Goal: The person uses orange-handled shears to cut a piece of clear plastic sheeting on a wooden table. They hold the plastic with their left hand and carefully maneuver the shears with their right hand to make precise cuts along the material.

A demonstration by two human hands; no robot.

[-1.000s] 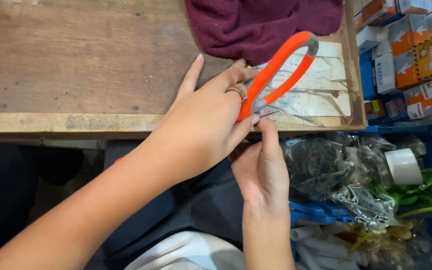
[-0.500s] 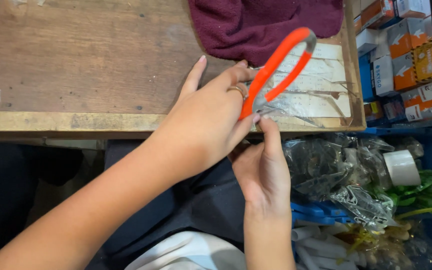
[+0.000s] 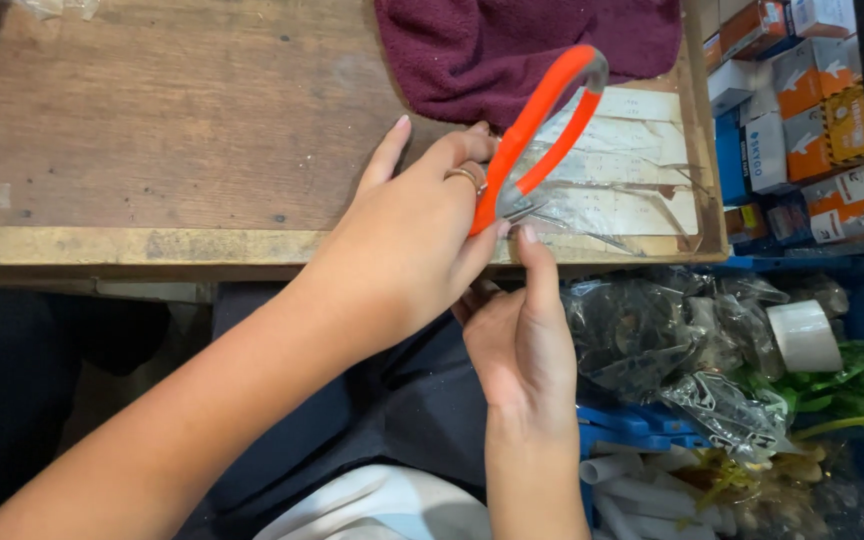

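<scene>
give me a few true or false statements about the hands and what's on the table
1. The left hand holds an orange-handled tool. True.
2. The cloth on the table is green. False: it is dark maroon.
3. The right hand reaches up with a fingertip near the tool's metal end. True.
4. The tape roll sits on the table. False: it lies off the table to the right, among plastic bags.
5. The left hand wears a ring. True.
6. The boxes at the right are all black. False: they are mostly orange and white.
</scene>
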